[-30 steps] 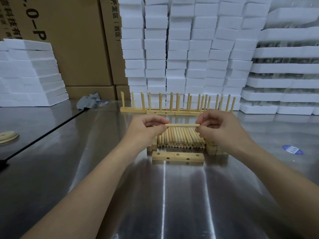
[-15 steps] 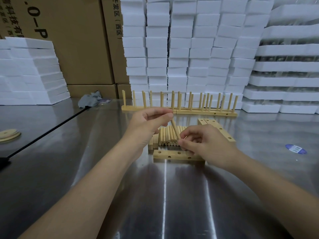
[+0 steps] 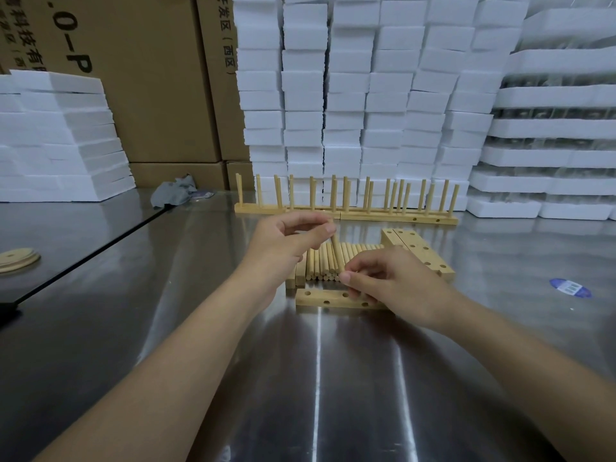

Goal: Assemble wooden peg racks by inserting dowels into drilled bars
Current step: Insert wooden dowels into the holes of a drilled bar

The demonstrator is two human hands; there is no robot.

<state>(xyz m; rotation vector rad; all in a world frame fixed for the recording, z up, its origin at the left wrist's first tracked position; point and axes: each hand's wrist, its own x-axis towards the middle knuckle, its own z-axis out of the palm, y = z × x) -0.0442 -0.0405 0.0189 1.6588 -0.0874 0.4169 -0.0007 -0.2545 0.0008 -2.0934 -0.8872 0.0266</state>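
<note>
A drilled wooden bar (image 3: 320,298) lies flat on the steel table in front of me, its holes facing up. Both hands hold one dowel (image 3: 337,253) nearly upright over it. My left hand (image 3: 286,241) pinches the dowel's top end. My right hand (image 3: 396,281) pinches its lower end just above the bar and hides the bar's right part. Behind lies a row of loose dowels (image 3: 325,263) between more drilled bars (image 3: 420,250). Finished peg racks (image 3: 346,213) stand in a line further back.
White foam blocks (image 3: 360,95) are stacked high at the back and at the left (image 3: 56,138), next to cardboard boxes (image 3: 143,78). A grey rag (image 3: 173,193), round wooden discs (image 3: 16,260) and a blue sticker (image 3: 570,287) lie on the tables.
The dowel was held level between both hands a second ago. It now stands nearly upright, my right hand having dropped with its lower end to the bar in front.
</note>
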